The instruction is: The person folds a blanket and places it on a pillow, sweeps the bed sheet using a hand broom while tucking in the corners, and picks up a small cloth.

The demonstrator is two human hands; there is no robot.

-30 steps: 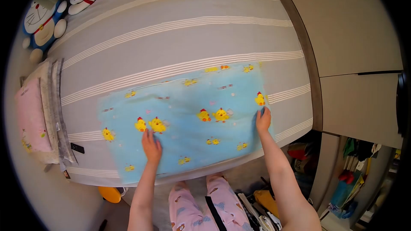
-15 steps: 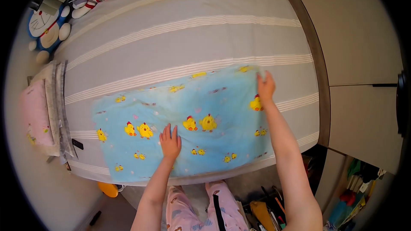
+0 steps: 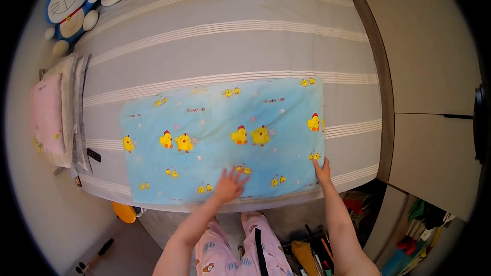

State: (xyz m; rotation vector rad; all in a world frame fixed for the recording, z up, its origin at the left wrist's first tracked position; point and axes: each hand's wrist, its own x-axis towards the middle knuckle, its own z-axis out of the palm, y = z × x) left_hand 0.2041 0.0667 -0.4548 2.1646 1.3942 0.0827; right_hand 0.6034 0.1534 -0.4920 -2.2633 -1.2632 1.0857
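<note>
A light blue cloth (image 3: pixel 220 122) printed with yellow chicks lies spread along the near side of the bed (image 3: pixel 230 46), which has a grey striped sheet. Over the cloth's lower middle, my left hand (image 3: pixel 230 185) has its fingers spread and holds nothing. My right hand (image 3: pixel 321 169) is at the cloth's lower right edge, fingertips touching it beside a small chick print. Whether the right fingers pinch the fabric is too small to tell.
Pillows (image 3: pixel 48 117) are stacked at the left end, with a dark remote (image 3: pixel 93 155) beside them. A blue plush toy (image 3: pixel 70 18) sits at the upper left. Cabinets (image 3: pixel 429 56) stand along the right. A yellow round object (image 3: pixel 124 212) is below the bed.
My left hand has moved right and toward the cloth's near edge. My right hand went up to the far right corner, then came down the right edge. The cloth now looks flatter.
</note>
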